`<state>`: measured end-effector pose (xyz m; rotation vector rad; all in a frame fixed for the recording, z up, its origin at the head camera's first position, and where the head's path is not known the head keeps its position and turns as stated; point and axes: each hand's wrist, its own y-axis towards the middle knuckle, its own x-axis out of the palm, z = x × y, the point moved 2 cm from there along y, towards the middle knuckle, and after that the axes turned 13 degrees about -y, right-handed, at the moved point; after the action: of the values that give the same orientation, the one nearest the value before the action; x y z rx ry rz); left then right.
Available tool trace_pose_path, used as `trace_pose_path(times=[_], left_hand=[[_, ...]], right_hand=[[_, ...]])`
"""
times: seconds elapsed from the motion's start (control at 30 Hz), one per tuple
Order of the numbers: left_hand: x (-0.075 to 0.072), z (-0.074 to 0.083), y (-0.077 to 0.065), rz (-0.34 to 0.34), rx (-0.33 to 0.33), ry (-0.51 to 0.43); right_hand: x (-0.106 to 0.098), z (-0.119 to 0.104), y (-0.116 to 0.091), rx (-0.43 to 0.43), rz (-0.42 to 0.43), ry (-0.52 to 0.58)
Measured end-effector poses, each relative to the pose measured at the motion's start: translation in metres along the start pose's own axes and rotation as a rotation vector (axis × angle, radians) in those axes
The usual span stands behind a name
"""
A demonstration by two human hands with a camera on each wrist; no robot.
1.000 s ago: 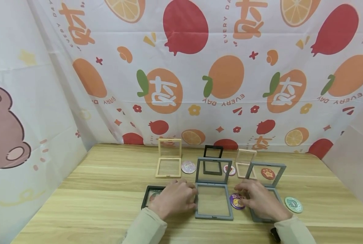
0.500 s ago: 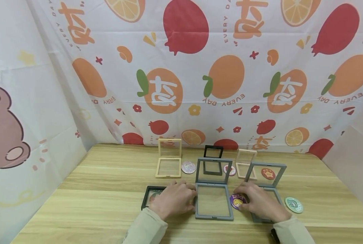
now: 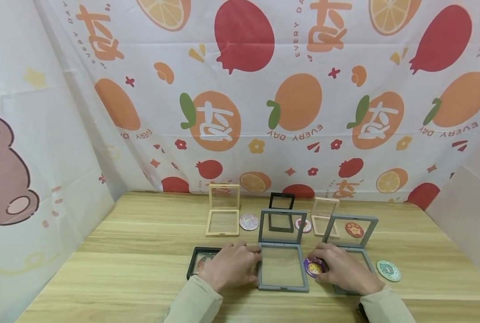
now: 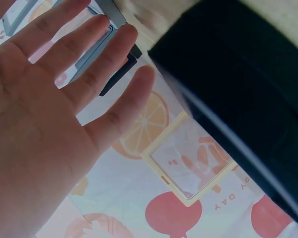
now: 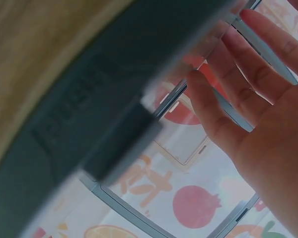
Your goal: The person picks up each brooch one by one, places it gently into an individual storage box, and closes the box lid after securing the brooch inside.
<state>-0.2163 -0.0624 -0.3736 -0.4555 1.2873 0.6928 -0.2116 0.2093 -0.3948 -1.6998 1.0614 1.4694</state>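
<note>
In the head view, a grey hinged display frame (image 3: 282,267) lies unfolded mid-table, its lid upright. My left hand (image 3: 233,265) rests at its left edge, fingers loosely bent, partly covering a black display frame (image 3: 191,264) with a round badge (image 3: 202,260) inside. In the left wrist view the left fingers (image 4: 114,111) look mostly straight. My right hand (image 3: 345,268) is over a second grey display frame (image 3: 361,255), thumb and fingertips around a purple badge (image 3: 315,268) on the table. Whether they touch it cannot be told. The right fingers (image 5: 208,106) look extended and apart.
Behind stand an unfolded yellow frame (image 3: 223,234), a small black frame (image 3: 281,194) and a cream frame (image 3: 325,199). Round badges lie about: pale purple (image 3: 249,221), white-and-red (image 3: 303,225), orange-red (image 3: 354,229) and green (image 3: 388,271). A printed cloth (image 3: 256,112) hangs behind the table.
My right thumb has shifted slightly toward the near side of the purple badge, so more of its face shows. The left hand has barely moved.
</note>
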Motion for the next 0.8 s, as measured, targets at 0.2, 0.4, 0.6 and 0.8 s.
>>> trace_pose_path(times=[0.2, 0.4, 0.6, 0.8], left_hand=[[-0.0018, 0.0010, -0.0021, -0.015, -0.014, -0.022], [-0.0013, 0.0017, -0.0020, -0.028, -0.025, -0.042], [0.0003, 0.0038, -0.0018, -0.024, -0.042, -0.038], [0.0013, 0.0061, -0.0010, -0.038, -0.060, -0.024]], right_hand=[[-0.0003, -0.0026, 0.0001, -0.005, 0.013, -0.028], [0.0007, -0.0035, 0.0001, 0.006, 0.013, -0.035], [0.0011, -0.0022, -0.0003, -0.003, 0.014, -0.023], [0.0001, -0.0022, 0.0004, 0.002, 0.000, -0.015]])
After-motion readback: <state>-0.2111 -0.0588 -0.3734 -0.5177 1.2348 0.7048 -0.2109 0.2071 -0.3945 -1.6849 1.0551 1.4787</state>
